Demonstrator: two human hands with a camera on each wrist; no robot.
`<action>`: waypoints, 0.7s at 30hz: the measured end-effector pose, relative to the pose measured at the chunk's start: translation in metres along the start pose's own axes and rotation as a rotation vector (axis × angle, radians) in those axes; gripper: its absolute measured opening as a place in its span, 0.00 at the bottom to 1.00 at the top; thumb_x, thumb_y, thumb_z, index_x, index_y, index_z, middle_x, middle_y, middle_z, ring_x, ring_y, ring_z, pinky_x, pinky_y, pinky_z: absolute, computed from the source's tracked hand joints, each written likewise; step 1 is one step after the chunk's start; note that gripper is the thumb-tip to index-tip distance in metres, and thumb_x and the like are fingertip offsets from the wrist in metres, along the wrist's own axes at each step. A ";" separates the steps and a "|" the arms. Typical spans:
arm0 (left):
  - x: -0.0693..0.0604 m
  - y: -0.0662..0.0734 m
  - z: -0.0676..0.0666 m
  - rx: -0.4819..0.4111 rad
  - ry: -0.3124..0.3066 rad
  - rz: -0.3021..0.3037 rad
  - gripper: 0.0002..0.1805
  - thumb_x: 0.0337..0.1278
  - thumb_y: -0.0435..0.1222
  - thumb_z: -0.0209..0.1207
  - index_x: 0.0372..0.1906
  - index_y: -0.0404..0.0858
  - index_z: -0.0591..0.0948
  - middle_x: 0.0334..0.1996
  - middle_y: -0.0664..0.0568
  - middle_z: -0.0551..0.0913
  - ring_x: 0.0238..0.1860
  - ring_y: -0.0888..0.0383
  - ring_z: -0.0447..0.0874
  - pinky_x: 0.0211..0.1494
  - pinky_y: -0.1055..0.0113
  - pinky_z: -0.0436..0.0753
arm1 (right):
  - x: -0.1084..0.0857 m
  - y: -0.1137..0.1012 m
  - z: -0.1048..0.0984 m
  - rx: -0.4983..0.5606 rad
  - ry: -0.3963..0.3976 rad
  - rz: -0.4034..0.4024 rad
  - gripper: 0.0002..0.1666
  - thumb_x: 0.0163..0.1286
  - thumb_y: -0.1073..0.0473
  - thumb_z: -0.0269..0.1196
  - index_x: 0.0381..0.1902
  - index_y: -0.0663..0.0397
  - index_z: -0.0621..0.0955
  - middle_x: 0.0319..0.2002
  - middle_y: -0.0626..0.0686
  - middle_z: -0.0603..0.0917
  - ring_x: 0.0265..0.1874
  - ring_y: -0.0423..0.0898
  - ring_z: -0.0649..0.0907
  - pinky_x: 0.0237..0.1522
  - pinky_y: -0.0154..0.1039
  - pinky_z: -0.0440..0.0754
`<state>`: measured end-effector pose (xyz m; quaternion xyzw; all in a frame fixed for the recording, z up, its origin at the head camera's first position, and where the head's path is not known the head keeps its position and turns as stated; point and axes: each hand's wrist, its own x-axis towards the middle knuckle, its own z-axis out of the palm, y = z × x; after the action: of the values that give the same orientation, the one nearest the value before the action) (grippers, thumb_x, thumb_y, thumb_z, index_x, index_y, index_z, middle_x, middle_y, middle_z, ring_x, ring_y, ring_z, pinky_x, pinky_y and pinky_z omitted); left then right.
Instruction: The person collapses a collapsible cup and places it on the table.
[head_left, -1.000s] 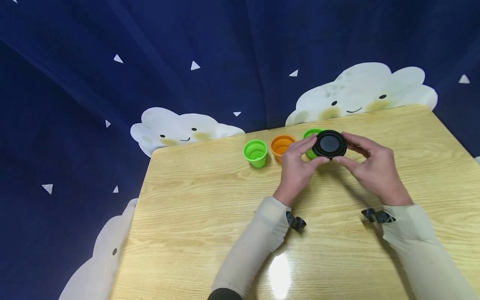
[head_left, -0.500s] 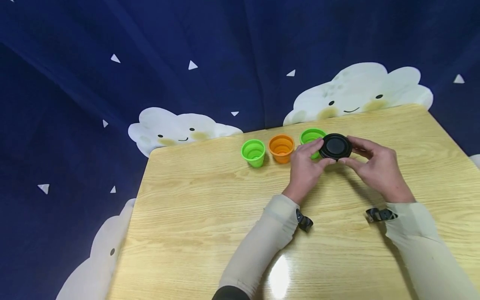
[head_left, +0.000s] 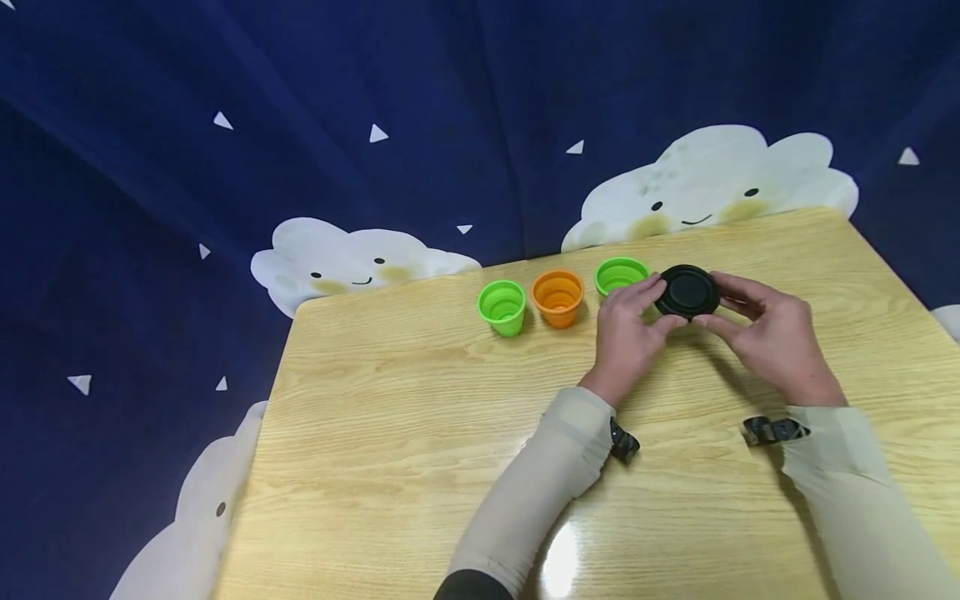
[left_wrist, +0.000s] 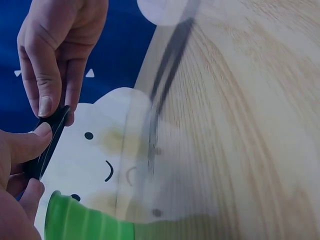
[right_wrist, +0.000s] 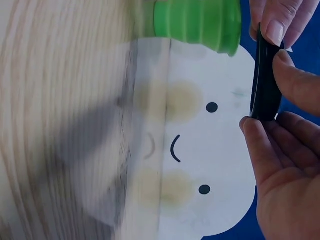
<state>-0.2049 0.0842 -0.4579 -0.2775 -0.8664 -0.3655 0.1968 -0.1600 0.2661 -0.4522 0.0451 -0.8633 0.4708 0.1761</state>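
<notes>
Between both hands, raised above the table, is a flat black collapsed cup with concentric rings. My left hand pinches its left edge between thumb and fingers. Opposite, my right hand pinches the right edge the same way. The wrist views show the black cup edge-on, thin and folded flat. Just behind the left hand stands a green cup, its lower part hidden by the fingers in the head view. An orange cup and another green cup stand upright to its left.
The cups stand in a row near the back edge of the wooden table. Behind it hangs a dark blue curtain with white clouds and triangles.
Both hands have moved a little to the right with the black cup, whose centre looks darker now. More of the orange cup and the green cup beside the left hand shows.
</notes>
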 end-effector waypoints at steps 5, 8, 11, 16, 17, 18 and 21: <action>-0.001 0.003 0.007 0.053 -0.010 0.033 0.31 0.49 0.44 0.76 0.58 0.35 0.83 0.58 0.49 0.82 0.61 0.60 0.78 0.71 0.73 0.63 | 0.000 0.003 -0.009 -0.017 -0.032 0.055 0.37 0.60 0.68 0.74 0.67 0.57 0.77 0.60 0.64 0.80 0.54 0.33 0.79 0.48 0.17 0.74; -0.002 0.004 0.011 0.067 -0.004 0.061 0.30 0.49 0.44 0.76 0.57 0.33 0.83 0.58 0.47 0.82 0.61 0.58 0.79 0.71 0.71 0.64 | -0.001 0.006 -0.014 -0.023 -0.059 0.086 0.36 0.61 0.66 0.74 0.68 0.57 0.76 0.60 0.65 0.79 0.53 0.31 0.79 0.47 0.17 0.75; -0.002 0.005 0.014 0.078 -0.015 0.075 0.29 0.50 0.43 0.76 0.56 0.34 0.84 0.58 0.47 0.82 0.61 0.58 0.80 0.71 0.72 0.64 | 0.000 0.009 -0.017 -0.028 -0.074 0.105 0.36 0.62 0.66 0.73 0.68 0.57 0.76 0.61 0.65 0.79 0.51 0.29 0.79 0.47 0.19 0.76; -0.002 0.008 0.017 0.139 -0.081 0.053 0.27 0.54 0.44 0.73 0.58 0.36 0.84 0.59 0.47 0.82 0.61 0.58 0.79 0.71 0.71 0.64 | 0.002 0.017 -0.018 -0.053 -0.097 0.129 0.35 0.64 0.65 0.72 0.69 0.58 0.75 0.63 0.64 0.78 0.56 0.43 0.82 0.48 0.20 0.77; -0.002 0.008 0.018 0.145 -0.094 0.042 0.27 0.55 0.44 0.73 0.58 0.37 0.84 0.60 0.47 0.81 0.61 0.57 0.79 0.71 0.71 0.64 | 0.003 0.018 -0.018 -0.056 -0.106 0.137 0.35 0.65 0.65 0.71 0.69 0.58 0.75 0.63 0.65 0.77 0.57 0.49 0.82 0.48 0.20 0.77; -0.001 0.009 0.018 0.150 -0.103 0.035 0.27 0.55 0.44 0.73 0.58 0.37 0.83 0.60 0.47 0.81 0.61 0.57 0.79 0.71 0.70 0.65 | 0.004 0.020 -0.017 -0.059 -0.117 0.147 0.35 0.65 0.63 0.71 0.70 0.58 0.74 0.63 0.65 0.77 0.58 0.54 0.81 0.47 0.19 0.77; 0.000 0.009 0.023 0.197 -0.130 0.025 0.25 0.58 0.44 0.71 0.59 0.39 0.84 0.61 0.47 0.81 0.62 0.56 0.79 0.70 0.72 0.66 | 0.006 0.025 -0.017 -0.058 -0.149 0.177 0.35 0.67 0.61 0.70 0.70 0.60 0.73 0.64 0.67 0.76 0.59 0.64 0.78 0.44 0.17 0.76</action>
<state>-0.2022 0.1061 -0.4684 -0.2905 -0.9056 -0.2574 0.1711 -0.1675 0.2943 -0.4612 -0.0019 -0.8878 0.4548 0.0704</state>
